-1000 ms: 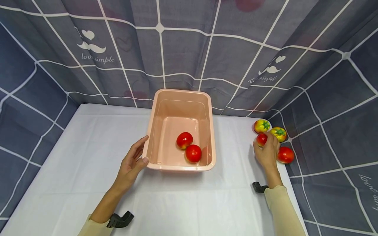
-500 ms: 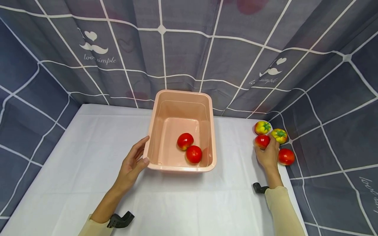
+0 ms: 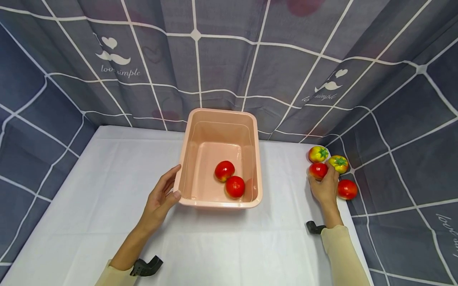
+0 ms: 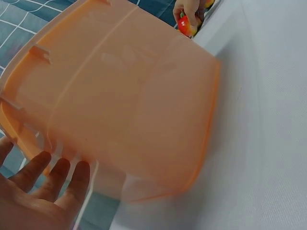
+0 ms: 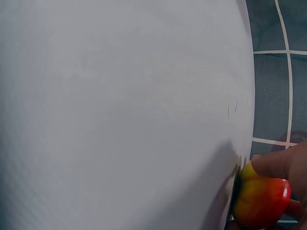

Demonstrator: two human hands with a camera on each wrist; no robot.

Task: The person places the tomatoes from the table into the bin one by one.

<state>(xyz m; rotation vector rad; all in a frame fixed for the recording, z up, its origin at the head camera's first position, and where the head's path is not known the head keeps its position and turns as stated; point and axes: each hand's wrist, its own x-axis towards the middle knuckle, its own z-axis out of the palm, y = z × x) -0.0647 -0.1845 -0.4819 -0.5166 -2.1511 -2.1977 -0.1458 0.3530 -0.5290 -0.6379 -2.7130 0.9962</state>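
I see the bin on the table, before the back curtain, with the left hand at its left rim. In its near half, the rear fruit lies behind and left of the front fruit. Well to my right, the right hand holds a third fruit; a fourth fruit sits behind that, a fifth fruit behind-right, a sixth fruit right of the hand.

A tabletop covered in lightly creased white cloth is noted. Dark grey-blue fabric curtain with white grid lines borders its far, left and right sides. The far stretch bears, at left, a white printed moustache beneath a white heart, the pair repeating at right.
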